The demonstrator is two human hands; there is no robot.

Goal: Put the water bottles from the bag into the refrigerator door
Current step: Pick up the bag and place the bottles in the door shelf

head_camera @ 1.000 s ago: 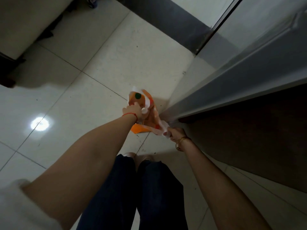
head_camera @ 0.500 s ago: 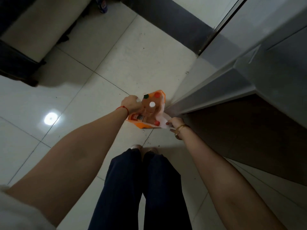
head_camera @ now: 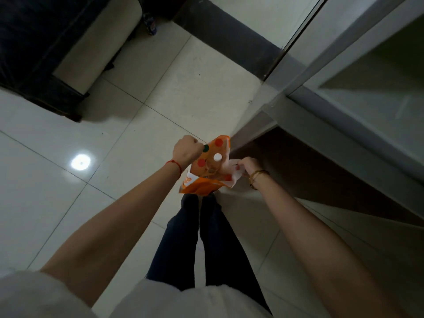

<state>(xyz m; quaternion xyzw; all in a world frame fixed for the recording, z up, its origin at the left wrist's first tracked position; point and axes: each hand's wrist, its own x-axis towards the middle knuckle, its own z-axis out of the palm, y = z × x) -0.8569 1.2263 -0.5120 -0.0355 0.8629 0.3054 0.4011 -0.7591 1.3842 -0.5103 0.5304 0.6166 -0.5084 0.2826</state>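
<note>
An orange bag (head_camera: pixel 202 185) hangs low in front of my legs, held wide at its mouth. My left hand (head_camera: pixel 187 150) grips its left edge in a fist. My right hand (head_camera: pixel 249 163) grips the white right edge. Inside the bag stand several bottles seen from above: a white cap (head_camera: pixel 217 156), red caps (head_camera: pixel 218 142) and a green cap (head_camera: pixel 206 148). The refrigerator (head_camera: pixel 344 125) stands immediately to the right, grey, its lower front in shadow.
Pale glossy floor tiles (head_camera: pixel 68 138) spread to the left, with a lamp reflection. A dark sofa or bench (head_camera: pixel 57 53) stands at the upper left, a small bottle (head_camera: pixel 151 24) beside it. A dark baseboard (head_camera: pixel 229 26) runs along the far wall.
The bag's mouth has been pulled wider, so the bottle caps inside now show. My head has risen, so the hands and bag sit lower in view and farther off.
</note>
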